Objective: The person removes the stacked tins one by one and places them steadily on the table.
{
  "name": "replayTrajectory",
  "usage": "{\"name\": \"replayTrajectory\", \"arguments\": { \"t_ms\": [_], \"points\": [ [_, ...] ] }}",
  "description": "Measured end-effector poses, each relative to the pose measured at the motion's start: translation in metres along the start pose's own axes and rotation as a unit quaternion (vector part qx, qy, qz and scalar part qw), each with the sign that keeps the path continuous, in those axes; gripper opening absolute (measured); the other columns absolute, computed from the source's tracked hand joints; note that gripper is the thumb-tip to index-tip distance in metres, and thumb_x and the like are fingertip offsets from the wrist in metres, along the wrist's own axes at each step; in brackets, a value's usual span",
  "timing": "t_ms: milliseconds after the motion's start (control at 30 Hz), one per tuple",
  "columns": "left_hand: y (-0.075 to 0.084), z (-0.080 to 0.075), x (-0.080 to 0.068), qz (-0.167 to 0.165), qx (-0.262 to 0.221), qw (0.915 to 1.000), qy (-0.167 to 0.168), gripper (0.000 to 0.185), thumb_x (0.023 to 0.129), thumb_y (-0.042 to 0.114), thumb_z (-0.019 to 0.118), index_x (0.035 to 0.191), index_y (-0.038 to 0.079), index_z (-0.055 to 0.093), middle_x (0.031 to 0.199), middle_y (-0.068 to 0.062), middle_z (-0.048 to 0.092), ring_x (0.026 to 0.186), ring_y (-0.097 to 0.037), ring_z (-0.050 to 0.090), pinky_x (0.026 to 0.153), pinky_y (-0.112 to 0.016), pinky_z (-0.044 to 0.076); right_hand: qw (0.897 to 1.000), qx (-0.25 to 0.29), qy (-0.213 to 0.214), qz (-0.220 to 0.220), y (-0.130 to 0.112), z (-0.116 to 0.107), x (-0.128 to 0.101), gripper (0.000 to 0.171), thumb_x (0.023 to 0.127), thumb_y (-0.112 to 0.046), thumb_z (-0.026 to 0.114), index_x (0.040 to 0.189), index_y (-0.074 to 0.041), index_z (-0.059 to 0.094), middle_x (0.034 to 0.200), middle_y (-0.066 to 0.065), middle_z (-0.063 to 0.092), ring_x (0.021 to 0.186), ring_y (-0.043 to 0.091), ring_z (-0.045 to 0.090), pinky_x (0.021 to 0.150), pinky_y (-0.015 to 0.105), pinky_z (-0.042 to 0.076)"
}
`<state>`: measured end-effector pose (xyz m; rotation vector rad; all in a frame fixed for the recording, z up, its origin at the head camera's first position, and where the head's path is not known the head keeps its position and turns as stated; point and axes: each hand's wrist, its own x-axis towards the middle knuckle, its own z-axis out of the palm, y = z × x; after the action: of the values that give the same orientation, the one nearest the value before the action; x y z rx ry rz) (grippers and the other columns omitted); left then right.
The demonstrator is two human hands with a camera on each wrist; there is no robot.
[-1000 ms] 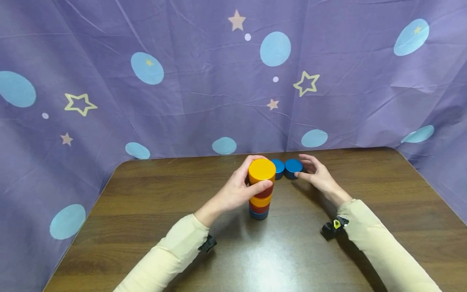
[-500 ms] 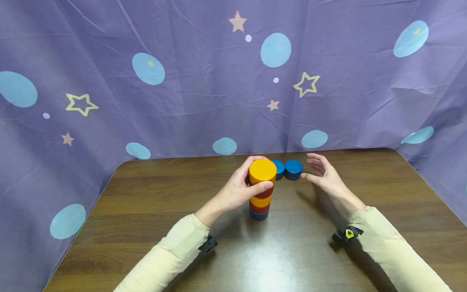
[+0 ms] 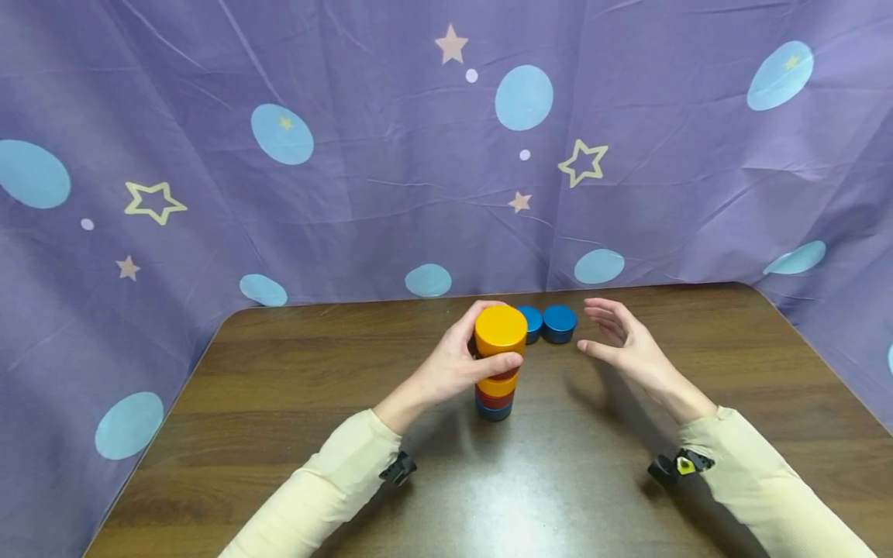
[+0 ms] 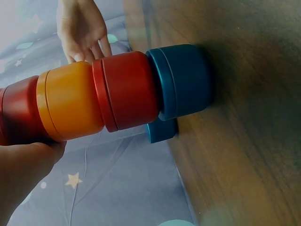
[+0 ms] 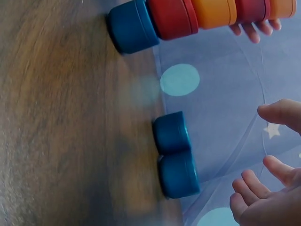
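Several round lidded tins stand upright in one stack at the middle of the table, blue (image 4: 183, 82) lowest, then red (image 4: 129, 89), orange (image 4: 73, 99), dark red (image 5: 251, 10) and orange (image 3: 501, 327) on top. My left hand (image 3: 449, 364) grips the upper part of the stack, thumb on the near side and fingers curled behind, partly hidden. Behind and right of it, two blue tins stand side by side, a left one (image 5: 171, 133) and a right one (image 3: 560, 322). My right hand (image 3: 631, 353) holds nothing, fingers spread and bent a little, just right of them.
The brown wooden table (image 3: 293, 372) ends at the back against a purple curtain (image 3: 363, 170) with stars and blue ovals. A small black camera (image 3: 678, 466) is strapped at the right wrist, another black device (image 3: 399, 468) at the left.
My right hand has drawn back from the right blue tin, moving right and slightly nearer. The left hand keeps its grip on the stack, which has not visibly moved.
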<state>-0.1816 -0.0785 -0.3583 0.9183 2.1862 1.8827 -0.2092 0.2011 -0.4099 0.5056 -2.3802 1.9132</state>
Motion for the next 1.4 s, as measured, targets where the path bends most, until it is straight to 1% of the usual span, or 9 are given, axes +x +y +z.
{"name": "replayTrajectory", "arguments": {
  "t_ms": [100,233,400,533,633,733,1000,1167,1400],
  "points": [
    [-0.002,0.000,0.000,0.000,0.003,1.0000,0.002,0.062,0.084,0.025,0.078,0.133,0.007,0.044,0.112,-0.012,0.057,0.098,-0.024,0.058,0.088,-0.039,0.049,1.000,-0.003,-0.006,-0.012,-0.003,0.000,-0.003,0.061,0.084,0.005,0.070,0.137,0.005,0.040,0.132,0.016,0.047,0.122,0.009,0.045,0.108,0.028,0.031],
    [-0.004,0.000,-0.002,-0.001,0.006,1.0000,0.001,0.061,0.082,0.022,0.079,0.132,0.009,0.045,0.112,-0.011,0.058,0.098,-0.023,0.058,0.089,-0.039,0.049,1.000,-0.002,-0.008,-0.014,-0.007,0.001,-0.005,0.060,0.083,0.004,0.070,0.136,0.004,0.041,0.132,0.017,0.048,0.124,0.013,0.045,0.107,0.026,0.031],
    [-0.010,0.001,-0.005,-0.009,0.005,0.9999,-0.011,0.065,0.083,0.034,0.077,0.133,0.009,0.044,0.115,-0.010,0.057,0.101,-0.023,0.057,0.090,-0.039,0.048,1.000,-0.002,-0.010,-0.010,-0.008,0.002,-0.009,0.059,0.084,0.003,0.071,0.135,0.003,0.042,0.132,0.018,0.048,0.124,0.012,0.045,0.107,0.025,0.031],
    [-0.014,0.002,-0.006,-0.016,0.001,0.9998,-0.008,0.057,0.087,0.022,0.074,0.133,0.007,0.046,0.114,-0.011,0.058,0.100,-0.023,0.057,0.090,-0.039,0.049,1.000,0.007,-0.010,-0.023,-0.008,0.005,-0.012,0.057,0.084,0.004,0.070,0.134,0.003,0.044,0.129,0.008,0.052,0.120,0.007,0.047,0.106,0.024,0.032],
    [-0.014,0.003,-0.007,-0.019,-0.003,0.9998,-0.004,0.050,0.087,0.008,0.072,0.131,0.005,0.048,0.112,-0.011,0.059,0.098,-0.023,0.058,0.089,-0.038,0.049,0.999,0.016,-0.012,-0.037,-0.010,0.007,-0.013,0.056,0.084,0.006,0.069,0.133,0.006,0.044,0.126,0.000,0.054,0.121,0.011,0.048,0.106,0.024,0.032],
    [-0.015,0.003,-0.007,-0.019,-0.007,0.9998,-0.002,0.048,0.087,0.004,0.070,0.130,0.003,0.049,0.111,-0.012,0.059,0.099,-0.024,0.058,0.089,-0.038,0.049,0.999,0.021,-0.015,-0.044,-0.012,0.008,-0.013,0.054,0.084,0.006,0.069,0.133,0.008,0.045,0.126,-0.002,0.055,0.123,0.017,0.048,0.105,0.023,0.033],
    [-0.018,0.004,-0.006,-0.029,-0.005,0.9996,0.000,0.051,0.086,0.002,0.070,0.132,0.005,0.048,0.114,-0.012,0.059,0.101,-0.024,0.058,0.090,-0.038,0.049,0.997,0.032,-0.032,-0.059,-0.021,0.011,-0.012,0.050,0.086,0.006,0.068,0.131,0.005,0.048,0.127,0.000,0.056,0.122,0.014,0.049,0.106,0.025,0.033],
    [-0.018,0.004,-0.006,-0.039,-0.008,0.9992,-0.002,0.052,0.087,0.006,0.071,0.133,0.006,0.047,0.114,-0.011,0.059,0.101,-0.024,0.059,0.090,-0.038,0.049,0.994,0.035,-0.045,-0.092,-0.036,0.019,-0.010,0.048,0.085,0.009,0.067,0.130,0.005,0.050,0.127,0.002,0.058,0.122,0.018,0.051,0.104,0.024,0.035],
    [-0.019,0.004,-0.007,-0.033,0.021,0.9992,0.002,0.052,0.087,0.006,0.071,0.133,0.006,0.047,0.115,-0.010,0.060,0.101,-0.022,0.059,0.091,-0.038,0.048,0.989,0.033,-0.070,-0.124,-0.058,0.035,-0.009,0.048,0.083,0.012,0.067,0.128,0.006,0.051,0.126,0.004,0.058,0.120,0.016,0.052,0.106,0.028,0.034]
  ]
}}
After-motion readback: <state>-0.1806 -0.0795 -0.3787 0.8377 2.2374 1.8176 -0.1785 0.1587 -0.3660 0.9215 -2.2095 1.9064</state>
